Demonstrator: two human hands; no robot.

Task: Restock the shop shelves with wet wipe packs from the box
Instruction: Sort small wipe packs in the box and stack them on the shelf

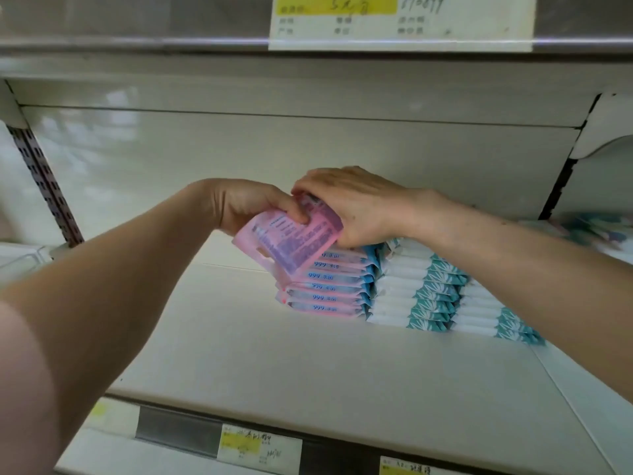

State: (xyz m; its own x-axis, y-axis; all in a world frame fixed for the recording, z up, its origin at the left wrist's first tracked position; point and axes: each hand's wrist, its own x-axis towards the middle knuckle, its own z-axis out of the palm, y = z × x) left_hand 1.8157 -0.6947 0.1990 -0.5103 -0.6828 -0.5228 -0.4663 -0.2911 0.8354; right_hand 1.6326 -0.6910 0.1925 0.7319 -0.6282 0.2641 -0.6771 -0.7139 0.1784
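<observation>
Fingers [294, 210] of the left hand [239, 204] and right hand [359, 207] grip a tilted pink pack [287, 245] just above the pink stack [329, 287] on the shelf [308, 365], apparently to lay it squarely on top.

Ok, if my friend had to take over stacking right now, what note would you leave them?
Left hand: grips the left end of the pink pack, thumb on its face.
Right hand: grips the right end of the same pack.
Pack: tilted over the pink stack, not lying flat.
Done: the pink stack sits on the shelf, right beside the white and teal stacks.
Left: probably lay this pack flat on top, let go, then fetch more. The box is out of view.
</observation>
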